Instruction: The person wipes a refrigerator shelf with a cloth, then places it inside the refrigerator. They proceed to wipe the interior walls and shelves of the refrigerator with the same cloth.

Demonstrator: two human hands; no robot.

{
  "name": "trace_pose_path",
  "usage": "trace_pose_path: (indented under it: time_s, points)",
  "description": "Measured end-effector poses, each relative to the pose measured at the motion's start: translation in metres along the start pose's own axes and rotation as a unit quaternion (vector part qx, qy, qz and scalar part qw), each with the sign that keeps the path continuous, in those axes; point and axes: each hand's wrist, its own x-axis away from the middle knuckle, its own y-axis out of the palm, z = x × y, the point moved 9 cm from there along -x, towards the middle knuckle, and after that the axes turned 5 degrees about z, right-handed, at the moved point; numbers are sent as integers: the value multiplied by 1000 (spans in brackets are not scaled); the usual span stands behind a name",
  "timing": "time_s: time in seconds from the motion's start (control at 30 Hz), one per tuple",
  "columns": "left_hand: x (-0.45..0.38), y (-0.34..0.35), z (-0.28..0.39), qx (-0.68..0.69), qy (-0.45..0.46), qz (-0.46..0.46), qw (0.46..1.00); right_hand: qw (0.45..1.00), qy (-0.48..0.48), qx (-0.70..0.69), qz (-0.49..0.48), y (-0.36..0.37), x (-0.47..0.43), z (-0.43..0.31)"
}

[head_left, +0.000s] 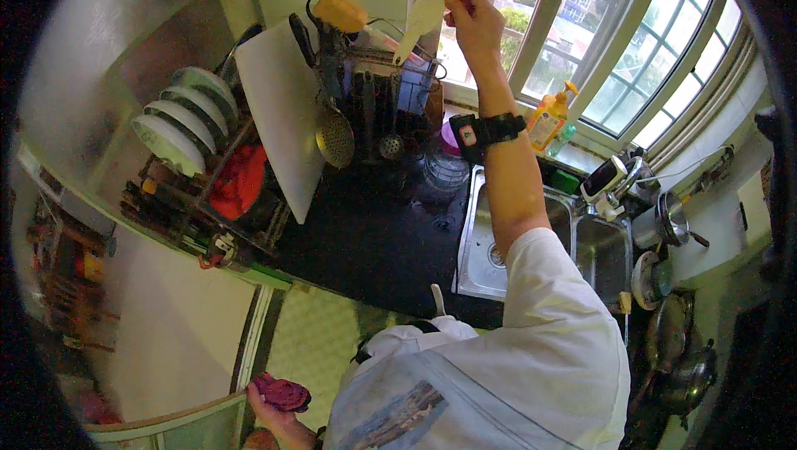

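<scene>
My right hand (476,26) is raised in front of the window, pinching a pale plastic paddle-like utensil (429,11) at its broad end. The narrow handle of the utensil slants down to the left, over a wire utensil rack (417,86) in the corner. A dark band with a small device (473,135) is strapped around my right forearm. Low on the left, my left hand (274,416) holds a crumpled magenta cloth (281,393), beside the edge of a pale panel. A slotted skimmer (335,137) hangs at the rack's left side.
A white cutting board (280,107) leans beside a dish rack with several bowls (180,117) and a red item (240,182). A lidded jar (445,166) stands on the black counter (373,232). Right are the steel double sink (601,251), orange pump bottle (548,120) and pans (682,381).
</scene>
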Motion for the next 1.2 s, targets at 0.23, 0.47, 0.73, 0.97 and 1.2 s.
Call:
trace_pose_path:
  time_s: [0.23, 0.47, 0.73, 0.97, 1.2]
  points:
    - [23, 74, 19, -84, 73, 14, 994, 989, -98, 93, 59, -24, 2, -16]
    - [3, 45, -1, -78, 50, 39, 995, 917, -109, 376, -79, 20, 27, 0]
    - [9, 72, 10, -97, 76, 15, 992, 774, -322, 480, -260, 164, 69, -28]
    - [14, 25, -4, -58, 44, 57, 996, 892, -139, 418, -103, 84, 9, -20]
    - [17, 47, 0, -92, 10, 29, 995, 945, 4, 67, -321, 26, -47, 103]
